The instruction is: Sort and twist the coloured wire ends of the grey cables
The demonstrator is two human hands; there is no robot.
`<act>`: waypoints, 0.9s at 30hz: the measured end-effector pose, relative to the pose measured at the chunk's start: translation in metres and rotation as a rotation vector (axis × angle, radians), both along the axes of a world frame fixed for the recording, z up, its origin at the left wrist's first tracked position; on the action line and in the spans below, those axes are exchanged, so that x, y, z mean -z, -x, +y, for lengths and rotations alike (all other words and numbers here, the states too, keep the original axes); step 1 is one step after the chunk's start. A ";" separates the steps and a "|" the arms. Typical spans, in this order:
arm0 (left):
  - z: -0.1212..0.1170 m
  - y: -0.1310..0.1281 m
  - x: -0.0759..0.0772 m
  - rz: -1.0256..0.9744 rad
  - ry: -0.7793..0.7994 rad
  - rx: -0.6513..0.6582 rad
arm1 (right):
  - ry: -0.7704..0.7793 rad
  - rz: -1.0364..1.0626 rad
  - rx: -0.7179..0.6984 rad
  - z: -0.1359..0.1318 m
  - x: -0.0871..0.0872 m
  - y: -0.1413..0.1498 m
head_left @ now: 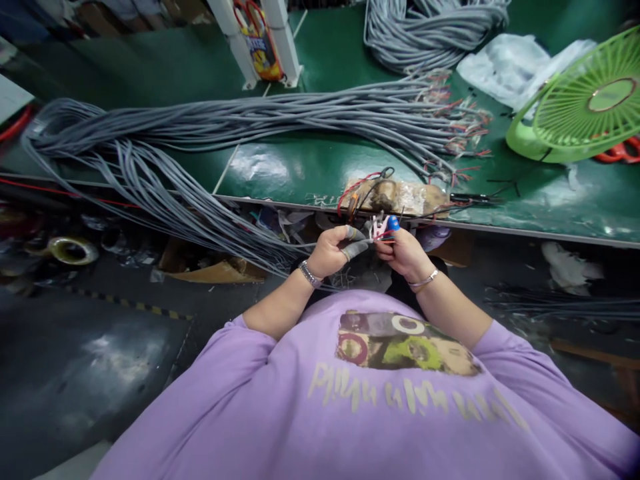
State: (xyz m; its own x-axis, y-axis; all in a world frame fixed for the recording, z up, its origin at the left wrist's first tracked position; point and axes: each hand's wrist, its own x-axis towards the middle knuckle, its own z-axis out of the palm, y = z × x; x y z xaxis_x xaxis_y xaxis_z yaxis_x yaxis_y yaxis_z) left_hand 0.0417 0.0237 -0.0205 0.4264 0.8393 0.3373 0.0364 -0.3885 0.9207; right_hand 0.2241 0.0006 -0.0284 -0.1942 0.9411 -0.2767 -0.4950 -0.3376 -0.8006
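My left hand (pixel 334 250) is closed in a pinch, with grey finger cots on two fingers, gripping a grey cable end (pixel 300 248) whose thin coloured wires (pixel 379 228) fan out between my hands. My right hand (pixel 404 252) is also closed, pinching those wire ends; a small blue-tipped thing (pixel 393 223) shows at its fingertips. Both hands are held just below the front edge of the green bench (pixel 310 167), above my lap. A watch is on my left wrist and a bracelet on my right.
A long bundle of grey cables (pixel 260 123) lies across the bench and droops off its left edge. Another coil (pixel 425 30) lies at the back. A green fan (pixel 583 103), a plastic bag (pixel 510 63), a brown taped block (pixel 400 197) and a tape roll (pixel 73 250) are around.
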 end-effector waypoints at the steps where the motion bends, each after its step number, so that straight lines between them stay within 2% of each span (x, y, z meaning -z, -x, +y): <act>1: 0.000 -0.001 0.001 0.011 -0.009 0.005 | 0.000 0.008 0.006 0.001 0.000 0.001; 9: 0.001 -0.003 0.004 0.028 -0.032 0.038 | 0.034 0.184 0.025 0.008 0.002 0.004; 16: 0.001 -0.006 0.002 0.051 0.005 0.093 | 0.091 0.194 0.083 0.011 -0.001 0.007; 22: 0.000 -0.009 0.008 0.093 0.077 0.112 | 0.084 0.251 0.048 0.011 0.001 0.008; 27: -0.002 -0.004 0.005 0.068 0.071 0.145 | 0.107 0.294 0.053 0.005 0.005 0.008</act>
